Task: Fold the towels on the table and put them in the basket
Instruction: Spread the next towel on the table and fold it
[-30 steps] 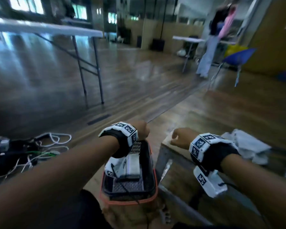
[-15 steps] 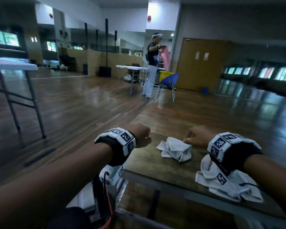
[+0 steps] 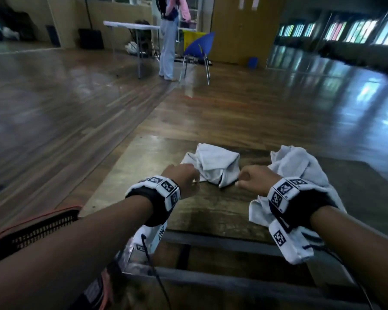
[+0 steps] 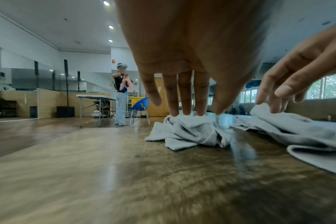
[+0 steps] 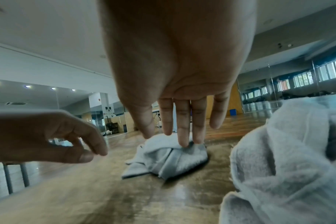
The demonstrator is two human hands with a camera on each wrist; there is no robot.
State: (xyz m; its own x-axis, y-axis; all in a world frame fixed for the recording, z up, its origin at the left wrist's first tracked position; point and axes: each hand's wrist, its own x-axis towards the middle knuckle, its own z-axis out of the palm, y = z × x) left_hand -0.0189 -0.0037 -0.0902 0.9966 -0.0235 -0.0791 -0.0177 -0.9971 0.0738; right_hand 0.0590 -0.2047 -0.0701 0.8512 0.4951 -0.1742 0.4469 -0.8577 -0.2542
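Observation:
Two crumpled white towels lie on the wooden table. The smaller towel sits just beyond both hands. My left hand hovers at its near left edge, fingers extended downward and holding nothing. At the towel's near right edge is my right hand, its straight fingertips touching or almost touching the cloth. The larger towel lies under and beside my right wrist. The black mesh basket with an orange rim stands low at the left, beside the table.
A person stands far off by a white folding table and a blue chair. Wooden floor surrounds the table. Wrist camera cables hang over the table's near edge.
The view has swung from the basket up to the table. Both hands have moved forward to the smaller towel, and the right wrist now lies over the larger one.

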